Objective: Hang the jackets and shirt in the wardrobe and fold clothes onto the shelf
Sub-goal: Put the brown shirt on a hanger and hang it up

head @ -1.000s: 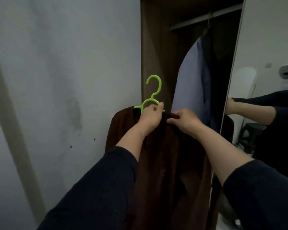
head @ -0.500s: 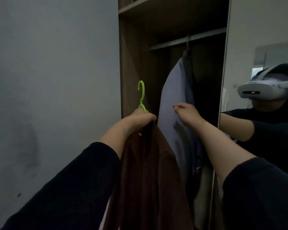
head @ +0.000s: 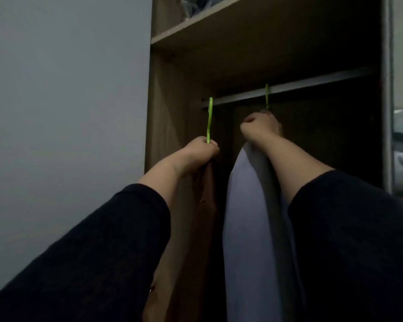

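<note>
A: The brown jacket is held up at the open wardrobe, hung on a green hanger whose neck is gripped in the curled fingers of the left hand. The hook is raised to the left end of the metal rail, level with it; whether it is yet caught on the rail cannot be told.

B: And the right hand?

A: It is seen closed, fingers curled at the top of a pale lilac garment already hung in the wardrobe. Contact at the shoulder is plain, but exactly what is gripped cannot be told in the dim light.

B: How is that garment carried?

A: By a second green hanger, hooked over the rail just above the right hand.

B: What else is shown?

A: A wooden shelf is fixed above the rail, with something dark and indistinct stored on it. A plain grey wall is seen at the left, and the edge of a mirrored door at the right. Both forearms are bare below dark sleeves.
</note>
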A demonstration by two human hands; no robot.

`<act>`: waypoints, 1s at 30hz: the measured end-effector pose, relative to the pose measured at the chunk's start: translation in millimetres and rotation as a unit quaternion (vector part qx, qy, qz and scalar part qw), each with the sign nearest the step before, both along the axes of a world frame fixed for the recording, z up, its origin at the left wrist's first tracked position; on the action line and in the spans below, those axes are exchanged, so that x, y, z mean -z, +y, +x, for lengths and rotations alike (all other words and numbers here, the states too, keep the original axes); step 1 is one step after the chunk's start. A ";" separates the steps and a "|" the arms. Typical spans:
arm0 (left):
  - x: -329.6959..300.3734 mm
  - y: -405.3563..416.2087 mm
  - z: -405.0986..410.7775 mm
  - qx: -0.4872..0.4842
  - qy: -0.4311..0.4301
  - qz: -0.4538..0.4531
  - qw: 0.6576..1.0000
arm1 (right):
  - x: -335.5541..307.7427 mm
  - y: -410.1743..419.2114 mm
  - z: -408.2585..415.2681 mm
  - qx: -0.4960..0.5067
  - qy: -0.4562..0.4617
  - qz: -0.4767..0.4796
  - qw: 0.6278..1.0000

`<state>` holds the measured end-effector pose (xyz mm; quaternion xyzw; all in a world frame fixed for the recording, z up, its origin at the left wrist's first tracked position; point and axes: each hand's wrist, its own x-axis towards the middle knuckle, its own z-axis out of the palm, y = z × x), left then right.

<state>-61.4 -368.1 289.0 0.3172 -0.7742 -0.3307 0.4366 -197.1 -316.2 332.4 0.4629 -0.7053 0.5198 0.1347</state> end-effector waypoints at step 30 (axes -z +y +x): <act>-96.1 -119.1 -137.9 0.172 -0.006 -0.023 0.985 | -31.9 -93.5 -80.7 0.022 -0.105 -0.052 0.993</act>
